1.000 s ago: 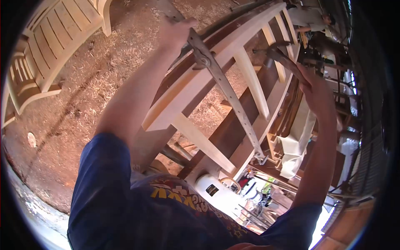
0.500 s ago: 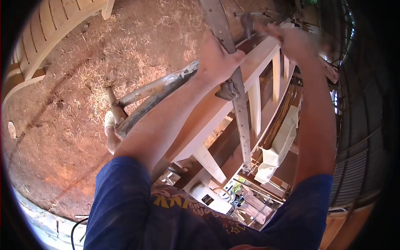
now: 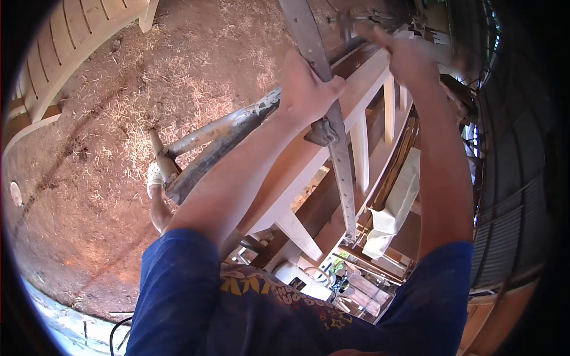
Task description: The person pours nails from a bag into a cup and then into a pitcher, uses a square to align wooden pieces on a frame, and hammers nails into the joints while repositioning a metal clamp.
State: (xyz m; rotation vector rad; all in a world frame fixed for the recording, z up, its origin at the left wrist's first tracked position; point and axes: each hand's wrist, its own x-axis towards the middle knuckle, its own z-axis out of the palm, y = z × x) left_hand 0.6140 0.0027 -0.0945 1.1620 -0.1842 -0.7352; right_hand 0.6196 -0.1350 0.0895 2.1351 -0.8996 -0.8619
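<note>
"Metal or wood: which is gripped by the left hand [image 3: 312,92]?"

"Metal. The perforated bar [image 3: 341,172] is clasped in that hand, with the thumb laid across it; most of the fingers are hidden from view. The long wooden frame [image 3: 356,89] is crossed by the bar at a slant."

"And what is held by the right hand [image 3: 412,65]?"

"A hammer [image 3: 344,26]. Its handle is enclosed by the fingers, and its head is pointed left, near the far end of the frame. Both are blurred, so it cannot be told whether anything is touched by the head."

"Is anything fitted to the bar?"

"A metal bracket [image 3: 322,132], seen just nearer than the left hand, at the left side of the frame. The two long sides of the frame are joined by pale slats [image 3: 359,151]."

"What is seen on the left?"

"Ground [image 3: 89,196] strewn with shavings, a slatted wooden piece [image 3: 65,53] at the far left, and worn metal pipes [image 3: 208,132] partly covered by the left forearm. A light shoe [image 3: 155,174] is seen beside them."

"And on the right?"

"A pale sheet [image 3: 392,207], draped beyond the frame, and a corrugated panel [image 3: 504,225] farther right."
</note>
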